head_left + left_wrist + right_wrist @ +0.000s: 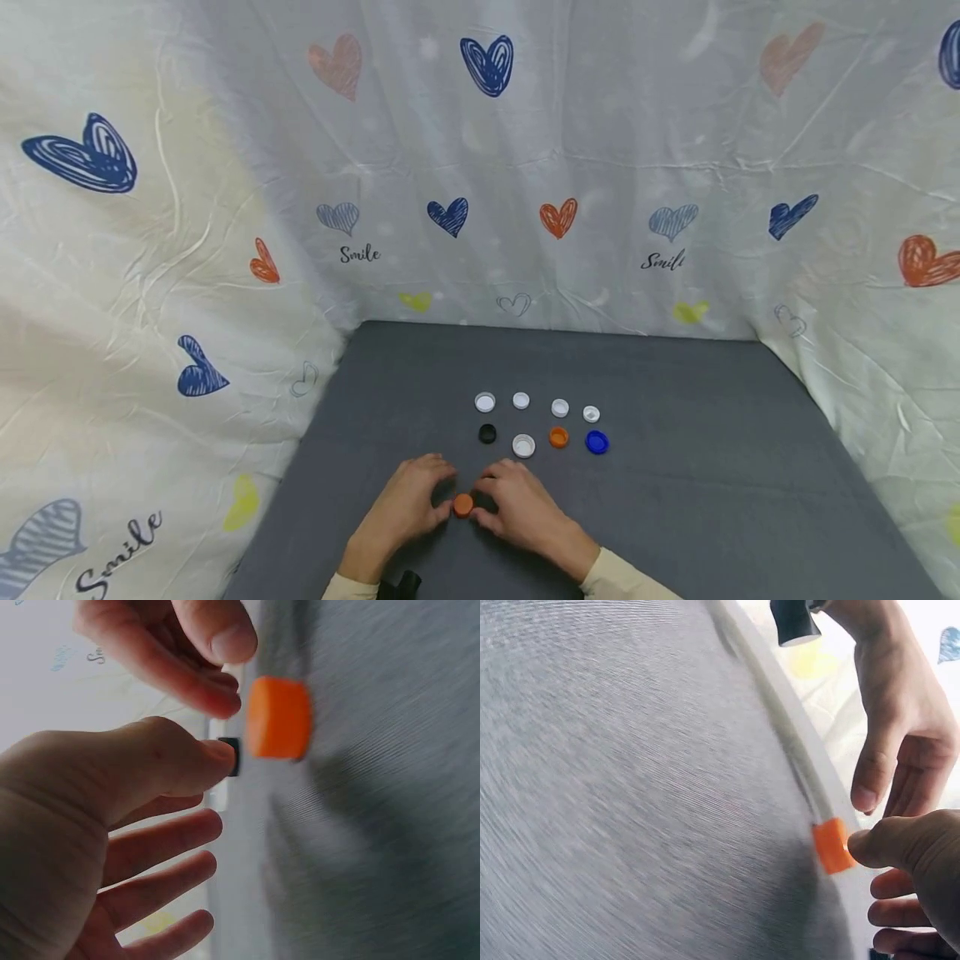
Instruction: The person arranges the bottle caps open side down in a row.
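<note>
An orange bottle cap (462, 505) stands on the grey tabletop near the front, between the two hands. The left hand (411, 498) is at its left, thumb closest to the cap, the other fingers loosely extended. From the other side the right hand (519, 508) reaches in, its fingers slightly bent and its thumb near the cap. In the left wrist view the cap (279, 718) appears apart from both hands. The right thumb tip (861, 846) overlaps the edge of the cap (832, 846) in the right wrist view; whether they touch I cannot tell.
Beyond the hands lie two rows of caps: several white ones (485, 402) at the back, then a black cap (487, 433), a white cap (523, 446), an orange cap (558, 437) and a blue cap (597, 442). A heart-printed curtain (510, 167) borders the grey tabletop (712, 467).
</note>
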{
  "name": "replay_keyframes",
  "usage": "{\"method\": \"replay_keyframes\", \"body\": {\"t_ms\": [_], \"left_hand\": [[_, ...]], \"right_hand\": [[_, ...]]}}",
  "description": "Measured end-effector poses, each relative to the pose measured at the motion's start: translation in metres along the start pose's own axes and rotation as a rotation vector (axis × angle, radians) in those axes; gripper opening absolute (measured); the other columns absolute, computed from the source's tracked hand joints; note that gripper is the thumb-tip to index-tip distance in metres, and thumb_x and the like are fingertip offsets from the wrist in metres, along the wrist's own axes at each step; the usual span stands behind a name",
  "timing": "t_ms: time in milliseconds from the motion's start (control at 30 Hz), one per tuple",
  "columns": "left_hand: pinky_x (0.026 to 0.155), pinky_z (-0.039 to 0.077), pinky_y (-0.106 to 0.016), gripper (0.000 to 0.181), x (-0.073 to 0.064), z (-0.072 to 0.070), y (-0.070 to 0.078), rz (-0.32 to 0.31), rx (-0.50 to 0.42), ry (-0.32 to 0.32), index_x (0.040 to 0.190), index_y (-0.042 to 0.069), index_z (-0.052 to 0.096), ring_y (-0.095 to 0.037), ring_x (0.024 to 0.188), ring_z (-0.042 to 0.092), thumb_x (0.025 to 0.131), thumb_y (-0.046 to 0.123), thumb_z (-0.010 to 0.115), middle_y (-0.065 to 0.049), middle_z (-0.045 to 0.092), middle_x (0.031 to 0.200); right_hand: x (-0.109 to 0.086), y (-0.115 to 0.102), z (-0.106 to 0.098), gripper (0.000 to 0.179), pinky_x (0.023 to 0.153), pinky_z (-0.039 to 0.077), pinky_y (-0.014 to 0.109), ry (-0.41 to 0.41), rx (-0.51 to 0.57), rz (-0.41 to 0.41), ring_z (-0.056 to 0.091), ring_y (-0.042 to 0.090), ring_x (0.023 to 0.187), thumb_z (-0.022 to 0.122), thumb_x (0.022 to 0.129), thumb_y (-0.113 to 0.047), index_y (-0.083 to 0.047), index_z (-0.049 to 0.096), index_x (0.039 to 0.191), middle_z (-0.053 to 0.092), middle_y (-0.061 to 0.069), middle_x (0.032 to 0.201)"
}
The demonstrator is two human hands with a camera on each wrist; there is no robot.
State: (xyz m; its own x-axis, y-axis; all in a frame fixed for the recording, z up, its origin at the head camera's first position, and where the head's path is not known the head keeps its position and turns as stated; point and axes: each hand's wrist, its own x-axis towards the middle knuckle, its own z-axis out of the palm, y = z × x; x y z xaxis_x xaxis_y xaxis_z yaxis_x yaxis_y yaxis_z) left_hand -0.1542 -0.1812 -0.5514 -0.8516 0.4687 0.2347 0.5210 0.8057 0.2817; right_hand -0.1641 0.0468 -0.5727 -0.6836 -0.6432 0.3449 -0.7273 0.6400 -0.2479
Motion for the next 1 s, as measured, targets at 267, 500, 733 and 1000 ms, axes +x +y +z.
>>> {"method": "replay_keyframes", "body": {"t_ms": [267,500,733,1000], "left_hand": [[0.092,0.055,-0.042,0.046,0.026,-0.027,-0.002,-0.013,0.03,0.028,0.12,0.012,0.072,-0.022,0.11,0.068,0.08,0.03,0.085,-0.003,0.072,0.117],[0.089,0.057,-0.038,0.047,0.047,-0.038,-0.001,0.002,0.072,0.04,0.122,0.014,0.071,-0.019,0.105,0.069,0.081,0.033,0.085,-0.002,0.072,0.116],[0.088,0.057,-0.038,0.048,0.066,-0.038,-0.005,-0.012,0.06,0.061,0.121,0.013,0.072,-0.02,0.104,0.07,0.079,0.032,0.087,-0.004,0.073,0.115],[0.086,0.058,-0.039,0.046,0.083,-0.03,-0.007,-0.041,0.03,0.023,0.12,0.011,0.073,-0.021,0.102,0.071,0.08,0.029,0.086,-0.006,0.074,0.114]], "right_hand": [[0.018,0.019,-0.027,0.034,0.089,0.054,0.037,0.058,-0.015,0.015,0.065,0.015,0.101,0.081,0.083,-0.035,-0.014,0.077,0.109,0.072,-0.003,0.107],[0.032,0.041,-0.047,0.033,0.087,0.055,0.041,0.099,-0.037,0.043,0.067,0.017,0.102,0.082,0.083,-0.032,-0.013,0.076,0.11,0.074,-0.001,0.106],[0.045,0.058,-0.055,0.032,0.087,0.055,0.039,0.141,-0.072,0.049,0.068,0.018,0.099,0.084,0.08,-0.028,-0.013,0.076,0.107,0.075,-0.001,0.101],[0.053,0.065,-0.052,0.032,0.085,0.056,0.038,0.086,-0.058,0.088,0.068,0.019,0.098,0.083,0.081,-0.029,-0.013,0.077,0.108,0.075,-0.001,0.102]]}}
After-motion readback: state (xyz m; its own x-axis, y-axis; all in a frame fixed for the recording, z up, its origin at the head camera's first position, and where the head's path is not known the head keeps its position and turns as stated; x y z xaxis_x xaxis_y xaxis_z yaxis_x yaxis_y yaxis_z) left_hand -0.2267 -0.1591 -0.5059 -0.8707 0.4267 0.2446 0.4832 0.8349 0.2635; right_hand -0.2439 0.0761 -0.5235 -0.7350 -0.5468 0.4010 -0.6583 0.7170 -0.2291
